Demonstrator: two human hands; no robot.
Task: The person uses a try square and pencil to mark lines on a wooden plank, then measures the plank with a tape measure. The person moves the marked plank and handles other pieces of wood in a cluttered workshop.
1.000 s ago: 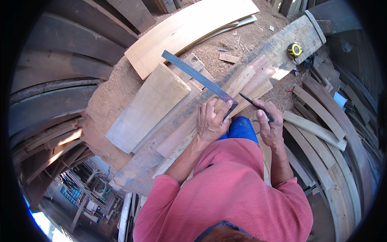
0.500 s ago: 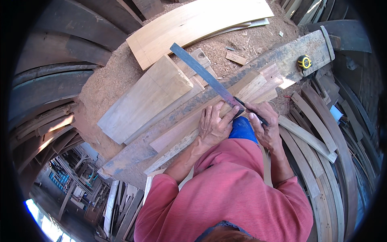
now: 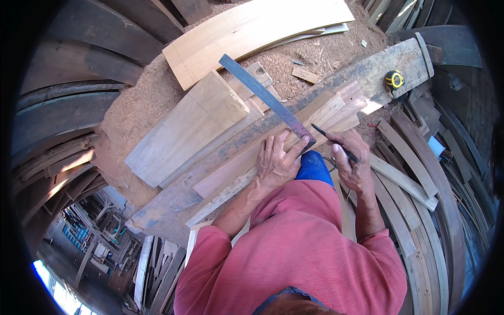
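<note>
My left hand [image 3: 276,161] presses a carpenter's square [image 3: 261,93] onto a stack of narrow wooden boards [image 3: 226,172], its thumb on the square's dark stock. The long metal blade slants across the boards toward the far left. In my right hand [image 3: 350,157] is a slim black pencil [image 3: 322,132], gripped between thumb and fingers. Its tip points left, just to the right of the blade and apart from it. The boards lie along a thick, worn beam [image 3: 349,73].
A yellow and black tape measure [image 3: 394,80] rests on the beam's right part. Beyond the beam, a thick wood block [image 3: 189,128] and wide curved planks [image 3: 252,31] lie on sawdust [image 3: 126,115]. More planks [image 3: 415,173] are stacked at right.
My right hand has drawn back slightly to the right, and the pencil tip has come away from the square's blade. My left hand keeps its hold on the square.
</note>
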